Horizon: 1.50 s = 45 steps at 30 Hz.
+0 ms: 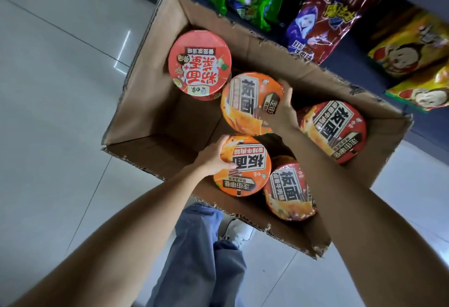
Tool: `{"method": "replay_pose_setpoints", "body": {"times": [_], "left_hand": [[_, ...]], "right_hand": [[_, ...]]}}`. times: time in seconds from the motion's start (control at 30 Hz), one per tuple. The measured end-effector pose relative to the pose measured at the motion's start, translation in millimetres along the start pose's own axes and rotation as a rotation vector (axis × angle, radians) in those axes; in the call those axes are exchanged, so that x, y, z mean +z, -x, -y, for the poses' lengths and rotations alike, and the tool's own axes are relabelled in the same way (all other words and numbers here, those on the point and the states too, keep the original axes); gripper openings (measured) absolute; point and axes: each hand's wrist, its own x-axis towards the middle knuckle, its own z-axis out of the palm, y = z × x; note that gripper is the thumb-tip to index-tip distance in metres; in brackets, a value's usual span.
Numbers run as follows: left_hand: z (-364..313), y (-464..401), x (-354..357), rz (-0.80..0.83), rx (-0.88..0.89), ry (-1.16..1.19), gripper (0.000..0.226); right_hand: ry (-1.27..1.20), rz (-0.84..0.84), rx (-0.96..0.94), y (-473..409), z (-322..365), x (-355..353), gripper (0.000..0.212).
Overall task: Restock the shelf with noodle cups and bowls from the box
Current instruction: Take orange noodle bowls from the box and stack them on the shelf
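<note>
Inside the open cardboard box [150,102] on the tiled floor [60,88], each hand has a noodle bowl by its rim. The left hand [213,158] curls its fingers [227,166] around the nine o'clock edge of the near orange bowl [243,167]; the right hand [281,109] wraps the three o'clock edge of the far orange bowl [247,102]. Both bowls sit lid-up, so I judge the lift goes straight up toward the camera. At eleven o'clock sits a red-lidded cup [199,62]; two red bowls [334,131] lie at three and five. The shelf of snack bags [323,15] runs across twelve to two o'clock.
</note>
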Motion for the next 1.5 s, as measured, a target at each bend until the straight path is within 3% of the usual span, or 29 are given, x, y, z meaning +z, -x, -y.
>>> {"method": "replay_pose_setpoints", "body": {"times": [0.2,0.4,0.5,0.6,0.77,0.9,1.0,1.1,1.17,1.33,1.4,1.5], "left_hand": [[5,16,-12,-0.087,0.051,-0.007,0.070],[1,71,-45,-0.267,0.012,0.183,0.072],[-16,116,-67,-0.348,0.025,0.332,0.089],[-49,180,-83,-0.385,0.057,0.456,0.091],[-100,287,-109,-0.370,0.181,0.523,0.092],[-154,398,-141,-0.354,0.232,0.440,0.077],[-177,461,-160,-0.325,0.221,0.538,0.070],[-194,512,-176,-0.282,0.289,0.618,0.068],[-206,538,-189,-0.306,0.332,0.541,0.064],[-255,614,-244,-0.405,0.427,0.138,0.049],[-268,648,-269,-0.492,0.462,0.016,0.059],[-289,704,-299,-0.588,0.618,0.106,0.075]], "right_hand": [[-0.288,-0.086,0.219,10,-2,6,0.071],[-0.682,-0.014,0.163,109,29,-61,0.062],[-0.676,0.071,0.091,181,57,-106,0.063],[-0.571,0.168,0.067,247,96,-143,0.088],[-0.420,0.195,-0.048,341,175,-195,0.066],[-0.258,0.386,-0.213,421,225,-238,0.112],[-0.099,0.272,-0.310,464,246,-238,0.126],[-0.168,0.141,-0.407,493,269,-230,0.115],[-0.244,0.006,-0.469,511,289,-228,0.101],[-0.334,-0.217,-0.689,555,351,-240,0.102],[-0.354,-0.239,-0.777,567,379,-253,0.098],[-0.469,-0.229,-0.838,581,429,-279,0.101]]}}
